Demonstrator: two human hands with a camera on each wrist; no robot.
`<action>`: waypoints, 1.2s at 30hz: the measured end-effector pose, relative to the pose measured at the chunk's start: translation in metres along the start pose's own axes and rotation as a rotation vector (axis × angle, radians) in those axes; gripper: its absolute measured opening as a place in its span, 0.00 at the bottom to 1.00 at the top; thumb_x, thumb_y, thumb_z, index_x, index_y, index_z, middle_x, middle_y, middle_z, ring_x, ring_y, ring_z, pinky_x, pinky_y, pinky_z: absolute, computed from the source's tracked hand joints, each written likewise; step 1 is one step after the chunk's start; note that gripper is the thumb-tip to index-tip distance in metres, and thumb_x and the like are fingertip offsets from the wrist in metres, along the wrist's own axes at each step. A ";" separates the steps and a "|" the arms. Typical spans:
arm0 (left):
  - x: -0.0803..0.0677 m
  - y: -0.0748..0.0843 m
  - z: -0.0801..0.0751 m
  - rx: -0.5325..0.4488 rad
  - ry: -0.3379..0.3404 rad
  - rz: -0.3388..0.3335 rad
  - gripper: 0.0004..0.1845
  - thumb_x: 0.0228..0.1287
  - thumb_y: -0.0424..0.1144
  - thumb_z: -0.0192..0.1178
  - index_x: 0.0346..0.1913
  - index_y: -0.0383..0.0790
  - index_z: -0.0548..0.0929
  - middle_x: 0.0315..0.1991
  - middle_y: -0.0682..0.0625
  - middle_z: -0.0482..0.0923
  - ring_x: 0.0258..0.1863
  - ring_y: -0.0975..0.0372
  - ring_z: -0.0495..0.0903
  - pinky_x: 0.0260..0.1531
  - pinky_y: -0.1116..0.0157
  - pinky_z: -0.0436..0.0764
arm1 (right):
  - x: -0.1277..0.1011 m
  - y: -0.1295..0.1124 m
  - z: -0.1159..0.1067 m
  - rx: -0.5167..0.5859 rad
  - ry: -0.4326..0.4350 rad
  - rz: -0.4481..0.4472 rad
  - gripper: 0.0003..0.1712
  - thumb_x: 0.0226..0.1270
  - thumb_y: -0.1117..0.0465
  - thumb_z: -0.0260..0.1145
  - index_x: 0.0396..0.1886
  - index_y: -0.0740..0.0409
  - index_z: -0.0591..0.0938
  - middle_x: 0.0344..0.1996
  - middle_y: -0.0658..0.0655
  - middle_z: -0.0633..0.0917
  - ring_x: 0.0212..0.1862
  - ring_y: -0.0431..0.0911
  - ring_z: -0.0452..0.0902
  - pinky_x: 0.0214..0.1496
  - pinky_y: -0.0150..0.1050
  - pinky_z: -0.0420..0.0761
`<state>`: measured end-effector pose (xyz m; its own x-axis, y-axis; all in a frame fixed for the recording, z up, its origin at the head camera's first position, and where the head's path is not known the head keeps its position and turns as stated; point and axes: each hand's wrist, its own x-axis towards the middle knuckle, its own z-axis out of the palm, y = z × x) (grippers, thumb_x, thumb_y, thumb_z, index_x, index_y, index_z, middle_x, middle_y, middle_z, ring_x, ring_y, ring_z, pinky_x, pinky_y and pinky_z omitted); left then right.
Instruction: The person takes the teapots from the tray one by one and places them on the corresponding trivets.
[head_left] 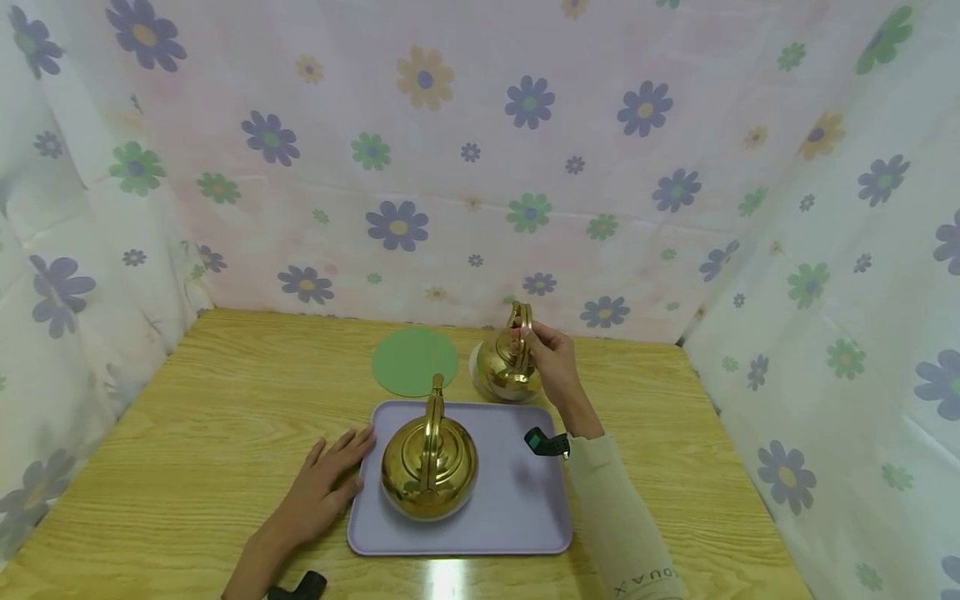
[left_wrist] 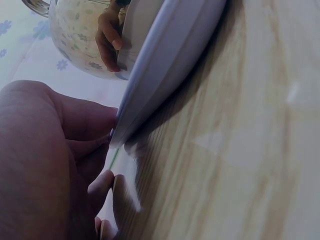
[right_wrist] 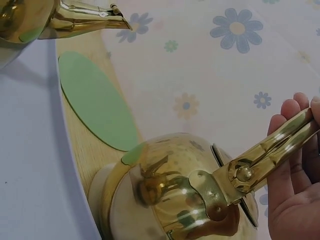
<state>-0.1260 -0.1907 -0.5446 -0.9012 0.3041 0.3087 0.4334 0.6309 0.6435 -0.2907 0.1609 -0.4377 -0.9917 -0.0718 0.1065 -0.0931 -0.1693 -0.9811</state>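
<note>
Two shiny gold kettles are in view. One kettle (head_left: 429, 467) stands on the lilac tray (head_left: 517, 517), its spout (right_wrist: 90, 19) pointing away from me. The other kettle (head_left: 506, 367) sits on a white coaster behind the tray; my right hand (head_left: 551, 358) grips its upright handle (right_wrist: 270, 155). My left hand (head_left: 322, 487) lies flat on the table, fingertips (left_wrist: 102, 182) touching the tray's left edge (left_wrist: 165, 65). The nearer kettle's belly (left_wrist: 85, 45) mirrors those fingers.
A round green mat (head_left: 415, 361) lies on the wooden table (head_left: 225, 417) behind the tray, left of the held kettle. Flowered curtains (head_left: 450, 150) close off the back and both sides. A glare spot shows at the table's front edge.
</note>
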 end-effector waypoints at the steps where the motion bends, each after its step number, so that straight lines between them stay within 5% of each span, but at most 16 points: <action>1: 0.000 0.000 0.000 0.001 0.001 0.002 0.29 0.69 0.37 0.61 0.72 0.39 0.74 0.75 0.45 0.68 0.73 0.37 0.62 0.79 0.48 0.39 | 0.000 0.000 0.000 0.004 0.003 0.008 0.22 0.78 0.65 0.58 0.63 0.76 0.76 0.49 0.72 0.84 0.37 0.44 0.85 0.45 0.37 0.87; 14: 0.004 0.001 -0.001 0.004 0.000 0.007 0.29 0.69 0.37 0.60 0.72 0.38 0.73 0.75 0.44 0.67 0.74 0.37 0.61 0.77 0.43 0.41 | 0.003 -0.006 -0.002 0.068 -0.008 0.079 0.27 0.78 0.64 0.58 0.68 0.79 0.70 0.45 0.59 0.88 0.40 0.42 0.85 0.46 0.33 0.85; 19: 0.005 0.002 -0.002 0.008 0.001 0.011 0.28 0.70 0.37 0.60 0.72 0.38 0.73 0.75 0.42 0.67 0.73 0.36 0.62 0.77 0.43 0.41 | 0.001 -0.007 0.002 0.087 0.028 0.051 0.25 0.77 0.66 0.59 0.66 0.80 0.72 0.45 0.63 0.87 0.39 0.43 0.84 0.44 0.33 0.86; 27: 0.002 0.002 -0.001 0.010 0.003 0.005 0.29 0.69 0.36 0.61 0.72 0.38 0.74 0.75 0.43 0.67 0.73 0.36 0.62 0.78 0.44 0.41 | -0.004 0.000 0.004 -0.072 0.107 -0.034 0.21 0.77 0.64 0.60 0.63 0.73 0.78 0.56 0.76 0.81 0.41 0.47 0.87 0.38 0.31 0.85; 36: 0.000 0.000 0.000 0.017 0.013 0.014 0.28 0.69 0.37 0.60 0.72 0.38 0.74 0.74 0.43 0.68 0.73 0.35 0.63 0.78 0.46 0.40 | -0.016 0.005 0.002 -0.179 0.183 -0.161 0.21 0.78 0.59 0.60 0.65 0.64 0.80 0.56 0.65 0.84 0.47 0.40 0.83 0.45 0.30 0.85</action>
<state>-0.1257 -0.1905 -0.5445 -0.8948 0.3037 0.3272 0.4460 0.6387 0.6270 -0.2753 0.1591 -0.4441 -0.9610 0.1227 0.2478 -0.2482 0.0128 -0.9686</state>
